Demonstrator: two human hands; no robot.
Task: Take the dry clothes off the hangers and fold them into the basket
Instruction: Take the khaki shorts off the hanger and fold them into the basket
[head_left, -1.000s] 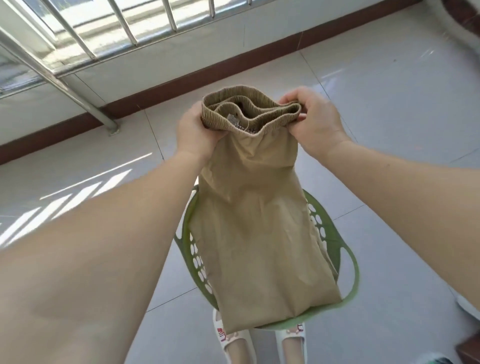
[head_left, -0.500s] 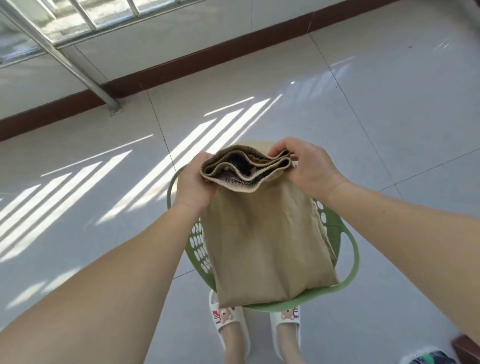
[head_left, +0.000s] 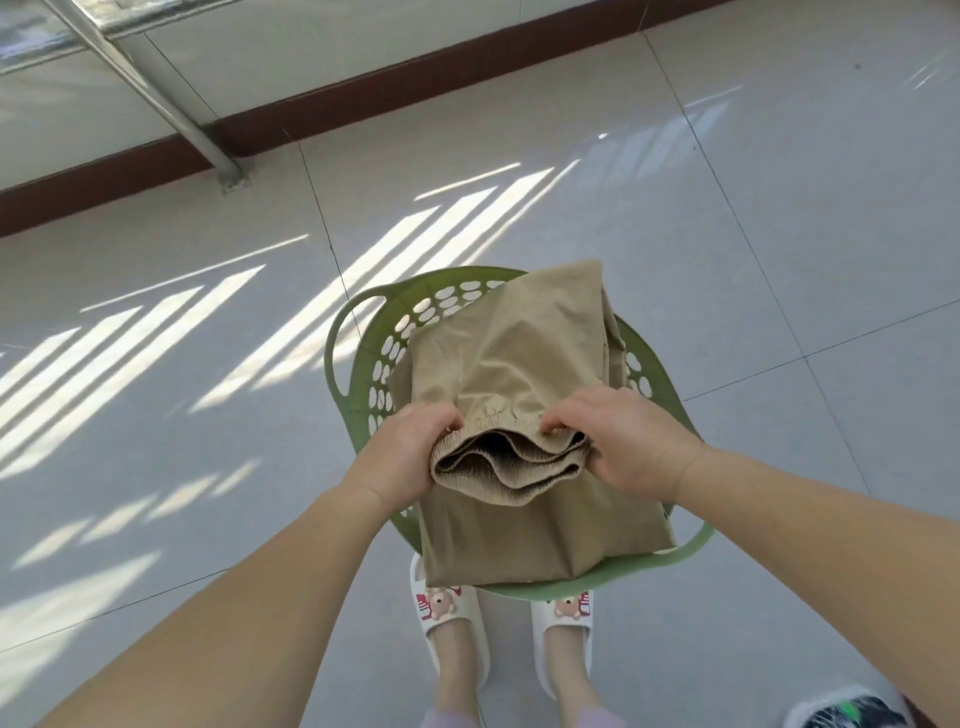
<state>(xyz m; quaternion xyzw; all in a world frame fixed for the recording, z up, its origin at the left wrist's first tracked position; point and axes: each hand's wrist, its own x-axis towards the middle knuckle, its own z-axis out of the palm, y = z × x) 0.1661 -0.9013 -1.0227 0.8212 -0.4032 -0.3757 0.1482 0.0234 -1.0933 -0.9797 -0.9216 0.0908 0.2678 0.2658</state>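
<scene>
- Folding looks like the step in hand: the tan, thin-woven trousers with a ribbed elastic waistband (head_left: 511, 415) are off any hanger and doubled over themselves, the waistband lying on top toward the near rim of the round green plastic laundry basket with oval holes and loop handles (head_left: 363, 332)
- Gripping the waistband at its two ends, the left hand (head_left: 405, 457) has its fingers curled over the left end and the right hand (head_left: 623, 441) has its fingers curled over the right end; both are clamped on cloth, not apart
- The trousers lie across the basket, the far fold overhanging the far rim and the lower layer draping over the near rim; they are not yet settled inside it
- By my judgement this garment is nearly done; what is left is to tuck it down within the rim and let go
- No hangers or other clothes show, so how many garments remain cannot be told; the basket's inside is hidden under the cloth
- White slippers with bear charms (head_left: 447, 618) stand on the pale tiled floor (head_left: 156, 415) just at the basket's near rim
</scene>
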